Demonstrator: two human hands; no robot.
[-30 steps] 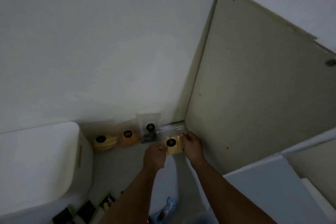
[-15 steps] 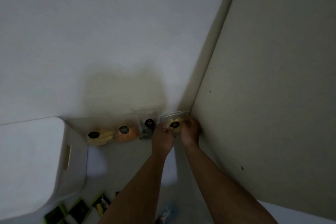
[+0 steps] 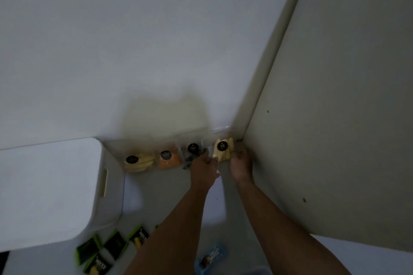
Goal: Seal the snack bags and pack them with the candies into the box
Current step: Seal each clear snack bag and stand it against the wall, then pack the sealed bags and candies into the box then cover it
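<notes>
Four clear snack bags with black round labels stand in a row against the back wall. The rightmost bag (image 3: pixel 223 149), with pale yellow sticks, sits in the corner; my left hand (image 3: pixel 204 168) holds its left side and my right hand (image 3: pixel 241 163) holds its right side. To its left stand a dark-filled bag (image 3: pixel 191 152), an orange-filled bag (image 3: pixel 168 159) and another yellow bag (image 3: pixel 138 162). A white box (image 3: pixel 51 192) with a handle slot fills the left. Several green-and-black candy packets (image 3: pixel 111 250) and a blue wrapped candy (image 3: pixel 211 257) lie near me.
A white wall (image 3: pixel 156 51) runs behind the bags and a beige panel (image 3: pixel 335 140) closes the right side, forming a tight corner. The grey tabletop (image 3: pixel 161 196) lies between the box and my arms.
Both hands carried the yellow-stick bag away from me and set it upright in the corner beside the dark bag. The camera tilted up and closer to the wall.
</notes>
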